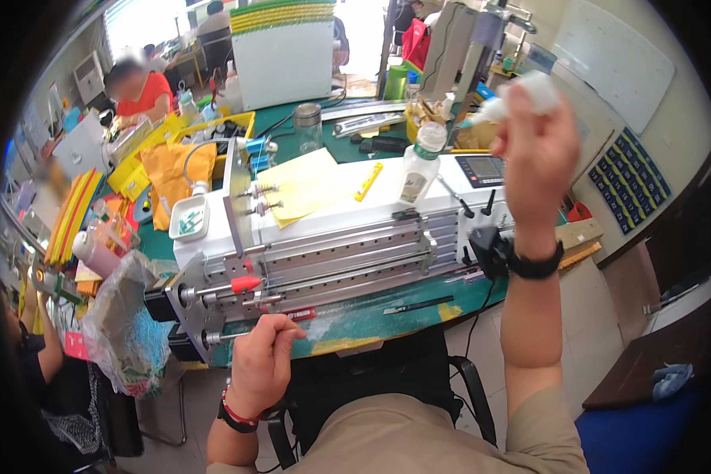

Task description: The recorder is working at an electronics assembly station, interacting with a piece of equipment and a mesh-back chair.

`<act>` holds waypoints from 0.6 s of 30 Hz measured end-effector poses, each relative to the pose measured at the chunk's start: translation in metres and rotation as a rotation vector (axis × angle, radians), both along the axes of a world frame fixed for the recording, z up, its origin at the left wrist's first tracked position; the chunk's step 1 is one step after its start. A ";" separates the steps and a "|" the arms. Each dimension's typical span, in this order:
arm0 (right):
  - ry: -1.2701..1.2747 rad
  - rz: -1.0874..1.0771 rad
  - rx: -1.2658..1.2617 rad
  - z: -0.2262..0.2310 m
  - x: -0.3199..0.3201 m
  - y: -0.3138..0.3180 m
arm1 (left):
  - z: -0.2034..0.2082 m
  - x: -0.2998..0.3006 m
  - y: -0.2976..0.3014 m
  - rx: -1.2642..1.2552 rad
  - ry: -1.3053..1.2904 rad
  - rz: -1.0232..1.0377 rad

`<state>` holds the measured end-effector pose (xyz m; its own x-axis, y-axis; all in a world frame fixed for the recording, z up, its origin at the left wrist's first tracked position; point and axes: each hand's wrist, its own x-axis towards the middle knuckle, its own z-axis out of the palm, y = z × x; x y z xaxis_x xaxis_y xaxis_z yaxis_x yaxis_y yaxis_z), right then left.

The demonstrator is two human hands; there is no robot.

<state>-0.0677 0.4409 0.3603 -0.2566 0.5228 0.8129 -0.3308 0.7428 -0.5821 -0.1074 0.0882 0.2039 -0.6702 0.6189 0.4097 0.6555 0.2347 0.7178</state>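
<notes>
My right hand is raised at the upper right, fingers wrapped round a small white squeeze bottle. Its narrow tip points left and down; motion blurs the bottle. Low in front of the machine, my left hand is closed, thumb and forefinger pinched together; whatever they may hold is too small to make out. A bench machine with metal rails and rods lies across the table beyond my left hand. On it, a red pointed part sits on a rod. A clear bottle with a white cap stands on the machine's white top.
A white tray of small green pieces, yellow paper and a yellow tool lie on the machine. A black pen-like tool rests on the green table. A plastic-lined bin holds blue scraps. Other people sit at the left.
</notes>
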 end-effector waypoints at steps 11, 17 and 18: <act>-0.502 -0.139 0.087 -0.030 -0.023 0.025 | -0.001 -0.007 -0.007 -0.048 0.020 0.071; -0.537 0.648 0.466 -0.128 0.095 -0.045 | 0.006 -0.018 -0.012 -0.118 0.025 0.060; -0.650 0.600 0.453 -0.154 0.110 -0.052 | 0.010 -0.022 -0.010 -0.185 0.064 0.028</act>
<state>0.0424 0.3890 0.2063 -0.8433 -0.1648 0.5116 -0.4423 0.7536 -0.4862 -0.1293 0.0782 0.2141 -0.6645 0.6692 0.3326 0.6896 0.3776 0.6180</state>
